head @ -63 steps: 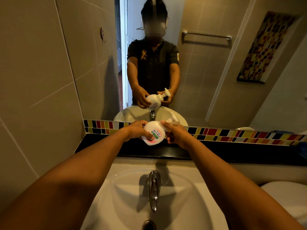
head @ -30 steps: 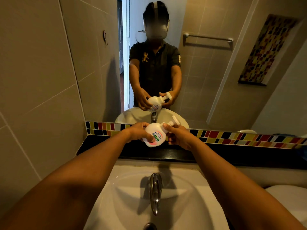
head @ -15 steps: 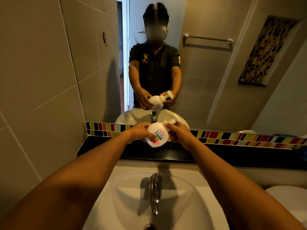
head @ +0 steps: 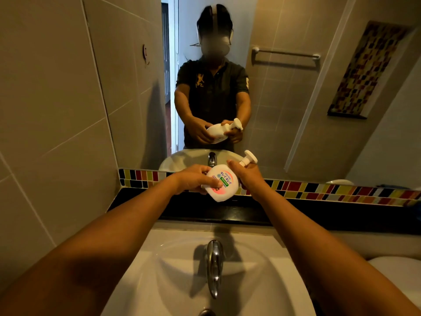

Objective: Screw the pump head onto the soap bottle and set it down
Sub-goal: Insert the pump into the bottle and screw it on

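Note:
A white soap bottle (head: 222, 184) with a pink and green label is held tilted in the air above the black ledge (head: 182, 208), its neck pointing up and to the right. My left hand (head: 198, 179) grips the bottle's body from the left. My right hand (head: 247, 175) wraps the collar of the white pump head (head: 249, 158), which sits on the bottle's neck; the joint itself is hidden by my fingers. The mirror shows the same grip from the far side.
A white sink (head: 182, 270) with a chrome faucet (head: 214, 267) lies below my arms. A coloured mosaic tile strip (head: 319, 189) runs under the mirror (head: 284, 99). A tiled wall (head: 45, 110) stands on the left, and a white rounded fixture (head: 398, 267) shows at the right edge.
My right hand has turned on the pump head, so the nozzle now sticks out further up and right. The bottle has shifted slightly right and stays tilted in my left hand.

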A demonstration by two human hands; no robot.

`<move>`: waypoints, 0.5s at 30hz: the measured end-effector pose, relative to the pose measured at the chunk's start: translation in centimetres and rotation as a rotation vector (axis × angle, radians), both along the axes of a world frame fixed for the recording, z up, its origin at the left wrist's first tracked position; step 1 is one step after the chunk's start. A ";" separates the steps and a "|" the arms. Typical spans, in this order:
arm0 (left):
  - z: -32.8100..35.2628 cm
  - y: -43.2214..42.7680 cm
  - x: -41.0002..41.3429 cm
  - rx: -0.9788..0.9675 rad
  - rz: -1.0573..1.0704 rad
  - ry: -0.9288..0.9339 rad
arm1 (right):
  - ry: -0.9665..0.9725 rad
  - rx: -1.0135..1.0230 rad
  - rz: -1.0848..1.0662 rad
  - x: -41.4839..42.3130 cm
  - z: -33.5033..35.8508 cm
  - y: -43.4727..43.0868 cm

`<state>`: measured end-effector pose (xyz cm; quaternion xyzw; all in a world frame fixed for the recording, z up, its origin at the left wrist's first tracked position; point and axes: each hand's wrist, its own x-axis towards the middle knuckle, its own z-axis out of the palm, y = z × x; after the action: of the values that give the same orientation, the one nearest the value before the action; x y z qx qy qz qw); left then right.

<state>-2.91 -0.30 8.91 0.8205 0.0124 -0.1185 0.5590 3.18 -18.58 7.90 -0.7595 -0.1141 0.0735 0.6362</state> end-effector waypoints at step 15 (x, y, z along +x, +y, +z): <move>-0.2 0.4 -0.4 -0.097 -0.005 0.056 | 0.010 0.021 -0.004 -0.3 0.1 0.2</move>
<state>-3.28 0.09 8.75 0.7889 0.0204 -0.1432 0.5973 2.91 -18.36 8.02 -0.7526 -0.1101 0.0750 0.6449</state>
